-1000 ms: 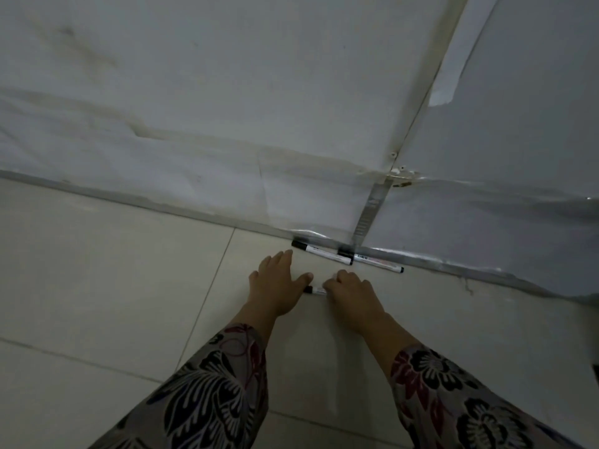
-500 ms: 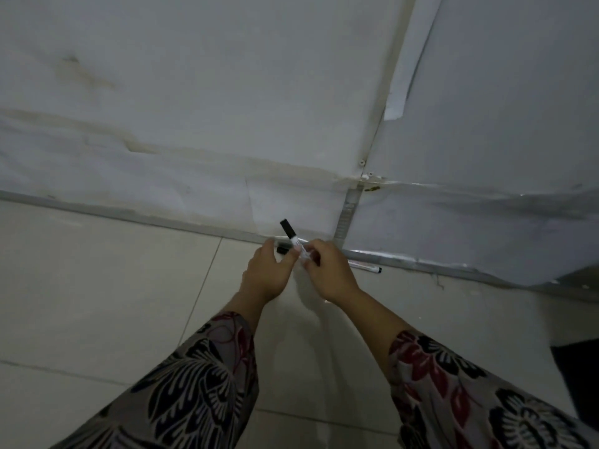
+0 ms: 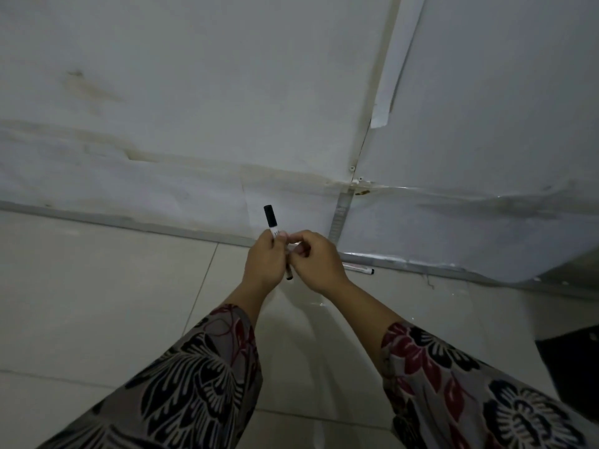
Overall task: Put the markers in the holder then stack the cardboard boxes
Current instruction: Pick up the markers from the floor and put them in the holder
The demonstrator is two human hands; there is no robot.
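Head view, dim light, looking down at a tiled floor (image 3: 97, 303) where it meets a white covered wall (image 3: 194, 92). Both hands are raised together at centre frame, higher than half a second ago and well off the floor they were pressed to a second ago. Left hand (image 3: 264, 264) is curled around a white marker (image 3: 271, 222), fingers closed on the barrel; the marker stands nearly upright, its black cap poking up above the knuckles, more vertical than in the previous frame, where it leaned to the upper left. A dark end of a marker (image 3: 289, 276) shows below the left palm, between the two hands; cannot tell whether it is the same marker or a second one. Right hand (image 3: 319, 262) is touching the left, thumb and fingertips pinched together near the barrel; what exactly it pinches is hidden by the fingers. One more marker (image 3: 359, 269) lies on the floor just right of the right hand, along the metal strip (image 3: 405, 262) at the foot of the wall, partly hidden by the hand; a second ago two markers lay end to end there. Floral sleeves (image 3: 201, 377) fill the lower frame. A dark object (image 3: 573, 361) is cut off at the right edge, larger in frame than before. No holder or cardboard boxes in view.
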